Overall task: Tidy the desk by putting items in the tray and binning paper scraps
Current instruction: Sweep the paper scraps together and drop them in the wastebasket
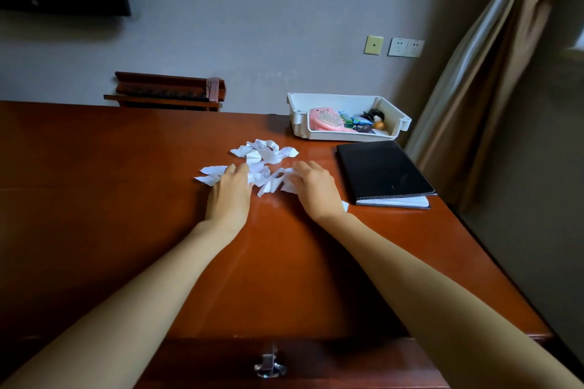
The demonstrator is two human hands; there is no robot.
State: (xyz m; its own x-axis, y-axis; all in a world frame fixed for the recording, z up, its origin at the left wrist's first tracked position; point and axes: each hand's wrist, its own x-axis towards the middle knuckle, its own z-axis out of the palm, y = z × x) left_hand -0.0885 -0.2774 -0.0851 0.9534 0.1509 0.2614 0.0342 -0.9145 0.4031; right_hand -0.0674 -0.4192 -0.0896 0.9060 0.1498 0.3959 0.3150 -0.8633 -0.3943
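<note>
Several torn white paper scraps [260, 156] lie heaped in the middle of the brown desk [126, 199]. My left hand [230, 196] rests palm down on the pile's left edge, fingers curled over some scraps. My right hand [313, 188] lies on the pile's right side, its fingers touching the paper. One small scrap [345, 206] peeks out beside my right wrist. A white plastic tray [300, 104] stands at the back right of the desk, holding a pink hairbrush [328, 121] and several small items.
A black notebook [382, 170] lies closed near the desk's right edge, just in front of the tray. A drawer handle [269, 363] shows at the front. A brown curtain [493, 73] hangs at the right. A wooden rack [167, 90] sits behind the desk.
</note>
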